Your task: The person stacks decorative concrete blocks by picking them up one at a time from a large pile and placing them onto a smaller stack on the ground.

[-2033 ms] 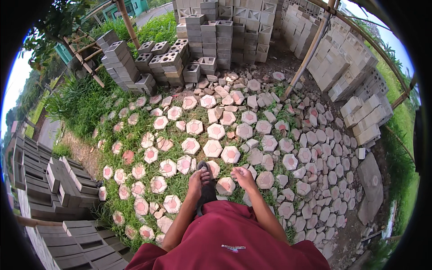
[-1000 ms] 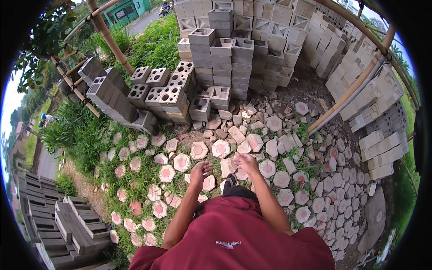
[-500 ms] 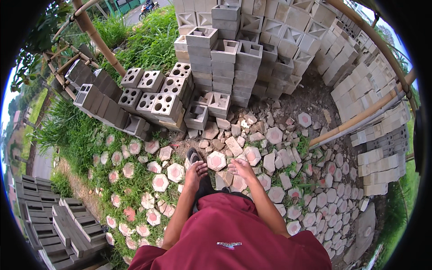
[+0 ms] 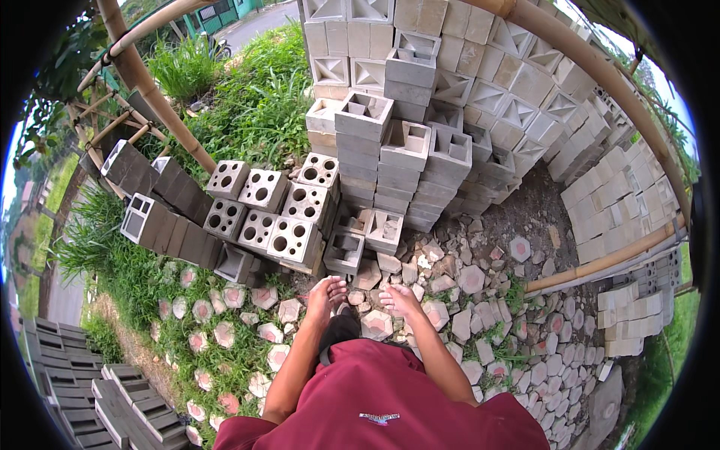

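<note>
Ground, edges: one patch of hexagonal paving stones [image 4: 376, 325], pink-centred where the colour shows, reaching from my body out to both sides, with grass between many at left. One band of broken rubble [image 4: 442, 262] beyond my right hand. One stretch of dark soil [image 4: 551, 202] between the tall stacks and a slanting bamboo pole [image 4: 607, 261], which bounds the passage at right. At left, one leaning row of grey blocks [image 4: 172, 236] backed by tall grass [image 4: 259, 101].

Hands, two, bare — well apart in front of my maroon shirt [image 4: 375, 397]. Left hand [image 4: 325, 294]: fingers loosely spread and slightly bent, palm inward, in the air; nearest in view, the square-mouthed blocks [image 4: 343, 253] just ahead. Right hand [image 4: 400, 300]: likewise loosely spread, palm inward, in the air above the stones and rubble.

Blocks, concrete: a stepped group of round-holed blocks [image 4: 259, 229] ahead and to the left, hole faces toward me; tall hollow-block columns [image 4: 357, 142] behind the square-mouthed ones; a wall of relief-faced blocks [image 4: 517, 111] further back — upright, rising toward the upper edge of my view.
</note>
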{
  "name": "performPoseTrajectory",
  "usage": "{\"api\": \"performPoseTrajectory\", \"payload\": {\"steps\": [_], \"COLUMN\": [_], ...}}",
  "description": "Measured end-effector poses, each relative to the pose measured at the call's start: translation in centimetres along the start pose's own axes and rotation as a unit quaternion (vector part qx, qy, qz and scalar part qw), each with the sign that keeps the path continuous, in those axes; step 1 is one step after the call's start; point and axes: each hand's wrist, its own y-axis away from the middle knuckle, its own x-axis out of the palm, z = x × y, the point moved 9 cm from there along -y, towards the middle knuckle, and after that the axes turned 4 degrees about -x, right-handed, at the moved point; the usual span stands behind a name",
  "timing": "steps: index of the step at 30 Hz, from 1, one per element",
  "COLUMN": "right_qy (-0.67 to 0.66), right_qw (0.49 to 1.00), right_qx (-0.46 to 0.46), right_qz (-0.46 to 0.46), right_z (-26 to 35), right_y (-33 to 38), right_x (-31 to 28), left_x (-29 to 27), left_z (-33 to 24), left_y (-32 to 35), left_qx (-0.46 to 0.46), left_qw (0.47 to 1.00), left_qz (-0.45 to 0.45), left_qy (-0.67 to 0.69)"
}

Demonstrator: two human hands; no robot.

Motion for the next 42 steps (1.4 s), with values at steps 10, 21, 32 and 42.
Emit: {"api": "performPoseTrajectory", "payload": {"steps": [10,21,32,42], "right_qy": [0.007,-0.038,-0.202,-0.237], "right_qw": [0.992,0.975,0.867,0.897], "right_qx": [-0.127,-0.209,-0.425,-0.366], "right_qz": [0.006,-0.065,-0.163,-0.076], "right_z": [15.4,21.2,42.0,44.0], "right_y": [-11.6,-32.1,-47.6,-54.6], "right_x": [3.7,-1.0,-4.6,-2.8], "left_x": [-3.4,3.6,12.1,17.2], "left_z": [-11.8,-13.8,-37.1,-35.5], "left_y": [-15.5,-34.1,-56.2,-64.7], "left_qx": [0.005,0.153,0.190,0.022], "left_qw": [0.999,0.979,0.972,0.986], "left_qz": [0.002,0.104,0.075,0.102], "left_qy": [-0.033,0.086,-0.116,-0.133]}}
